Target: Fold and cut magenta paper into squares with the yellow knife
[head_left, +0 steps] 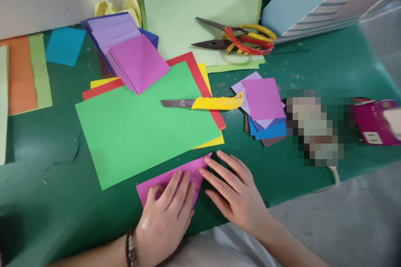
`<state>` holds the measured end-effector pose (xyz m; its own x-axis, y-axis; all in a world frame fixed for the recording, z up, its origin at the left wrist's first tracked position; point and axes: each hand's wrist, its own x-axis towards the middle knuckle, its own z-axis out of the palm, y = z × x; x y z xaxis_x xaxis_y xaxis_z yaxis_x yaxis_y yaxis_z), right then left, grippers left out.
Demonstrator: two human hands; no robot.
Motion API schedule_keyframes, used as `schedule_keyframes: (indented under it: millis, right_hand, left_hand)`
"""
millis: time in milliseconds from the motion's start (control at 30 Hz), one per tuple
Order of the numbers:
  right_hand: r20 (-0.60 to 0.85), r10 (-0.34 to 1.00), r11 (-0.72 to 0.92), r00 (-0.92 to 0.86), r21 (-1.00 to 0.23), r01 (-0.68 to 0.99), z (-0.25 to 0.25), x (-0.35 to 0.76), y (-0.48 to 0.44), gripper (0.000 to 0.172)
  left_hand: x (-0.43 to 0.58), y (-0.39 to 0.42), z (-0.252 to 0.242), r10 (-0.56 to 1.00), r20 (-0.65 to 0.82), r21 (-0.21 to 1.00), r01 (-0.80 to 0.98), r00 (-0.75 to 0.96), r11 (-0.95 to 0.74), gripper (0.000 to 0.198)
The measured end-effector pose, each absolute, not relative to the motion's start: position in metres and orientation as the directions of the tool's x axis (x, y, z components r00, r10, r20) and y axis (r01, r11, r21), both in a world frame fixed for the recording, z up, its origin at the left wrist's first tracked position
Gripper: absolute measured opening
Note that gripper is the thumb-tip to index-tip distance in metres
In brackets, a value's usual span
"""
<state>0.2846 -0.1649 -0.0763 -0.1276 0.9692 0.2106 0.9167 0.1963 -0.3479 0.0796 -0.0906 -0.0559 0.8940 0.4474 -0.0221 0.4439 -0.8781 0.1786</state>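
Observation:
A magenta sheet of paper (175, 175), which looks folded, lies near the table's front edge. My left hand (169, 212) rests on it with fingers bent slightly and pressing down, covering its lower middle. My right hand (234, 187) is open, its fingers spread, and the fingertips touch the paper's right corner. Just beyond the paper lies a large green sheet (140, 129) on top of red and yellow sheets. Across its right side rests a yellow-handled utility knife (216, 103), blade pointing left.
Magenta and purple folded papers (139, 64) overlap the green sheet. Scissors and pliers (247, 39) lie on pale green sheets (175, 12). To the right are small paper squares (265, 98), a blurred-out object (315, 131) and a purple packet (376, 123). Orange paper (21, 75) is at left.

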Motion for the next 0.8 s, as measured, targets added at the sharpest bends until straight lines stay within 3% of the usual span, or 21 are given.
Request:
schedule_keyframes:
  millis: [800]
  right_hand:
    - [0.175,0.984,0.083,-0.017,-0.382,0.921,-0.08,0.2822,-0.1642,0.037]
  left_hand:
    - [0.0786,-0.0886,-0.0561,0.418,-0.05,0.173,0.42,0.907,-0.891,0.039]
